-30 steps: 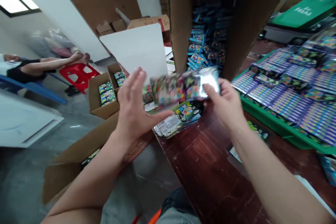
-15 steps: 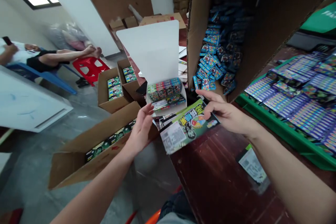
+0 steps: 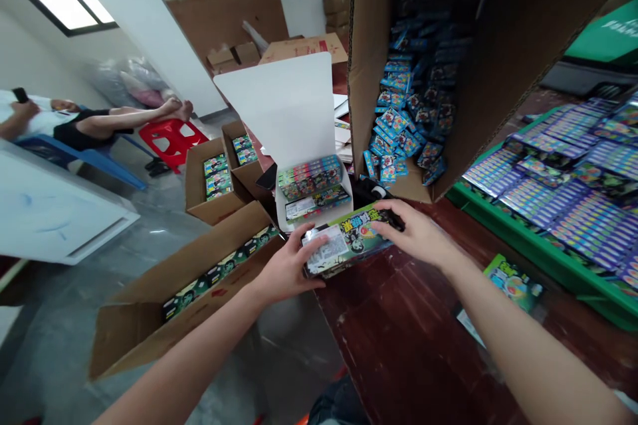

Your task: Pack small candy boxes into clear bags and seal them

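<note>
A green printed pack [image 3: 351, 237] with a white label panel is held level between my two hands, over the table's edge. My left hand [image 3: 284, 269] grips its left end, thumb on top and fingers at the near side. At the right end, my right hand [image 3: 413, 234] is closed on it from above, its thumb and fingers on the top and far edges. Just beyond stands a white carton [image 3: 282, 109] with its lid raised. Inside that carton are rows of colourful packs [image 3: 314, 179]. Another green pack [image 3: 513, 284] lies beside my right forearm, partly covered by it.
A tall cardboard box [image 3: 366, 80] holding many blue packets [image 3: 393, 123] stands behind my hands. To the right is a green tray [image 3: 573, 272] of stacked packs. Cardboard cartons [image 3: 134, 335] sit at left. Farther back, a person [image 3: 60, 119] rests feet on a red stool [image 3: 174, 143].
My left hand has come from beside the green pack to grip its left end. The pack has tilted flatter. More of the loose pack on the table now shows past my right arm.
</note>
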`<action>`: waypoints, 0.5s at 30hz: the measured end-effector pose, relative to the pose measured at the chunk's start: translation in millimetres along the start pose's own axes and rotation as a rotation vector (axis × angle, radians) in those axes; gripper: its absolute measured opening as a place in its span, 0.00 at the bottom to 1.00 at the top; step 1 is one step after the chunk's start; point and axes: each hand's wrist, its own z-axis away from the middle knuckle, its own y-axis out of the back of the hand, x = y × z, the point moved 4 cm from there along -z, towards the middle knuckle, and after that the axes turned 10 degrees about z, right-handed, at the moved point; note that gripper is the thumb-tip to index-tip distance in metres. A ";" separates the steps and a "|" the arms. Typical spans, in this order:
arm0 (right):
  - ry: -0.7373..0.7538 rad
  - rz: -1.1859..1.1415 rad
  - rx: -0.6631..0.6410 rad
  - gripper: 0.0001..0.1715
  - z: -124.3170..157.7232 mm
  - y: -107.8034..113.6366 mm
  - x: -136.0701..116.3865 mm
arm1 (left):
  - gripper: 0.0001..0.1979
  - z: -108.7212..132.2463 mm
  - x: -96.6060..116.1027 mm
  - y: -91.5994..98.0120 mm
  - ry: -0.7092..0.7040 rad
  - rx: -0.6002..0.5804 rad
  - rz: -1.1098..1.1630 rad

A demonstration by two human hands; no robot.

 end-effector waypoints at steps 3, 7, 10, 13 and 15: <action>-0.044 0.115 0.084 0.34 1.5 -11.9 -4.4 | 0.53 -3.4 4.4 2.6 -0.012 0.028 0.046; -0.206 0.117 0.104 0.38 3.0 -22.8 -2.2 | 0.47 -7.6 5.1 6.6 0.063 0.069 0.142; -0.306 0.106 0.107 0.38 1.2 -25.1 -1.9 | 0.43 -12.5 0.5 10.1 0.044 0.099 0.152; -0.331 0.097 0.095 0.35 -3.0 -25.4 -4.8 | 0.46 -18.0 -3.6 15.0 0.036 0.078 0.147; -0.336 0.083 0.084 0.33 -2.1 -23.0 -9.0 | 0.44 -20.0 0.4 22.4 0.039 0.080 0.142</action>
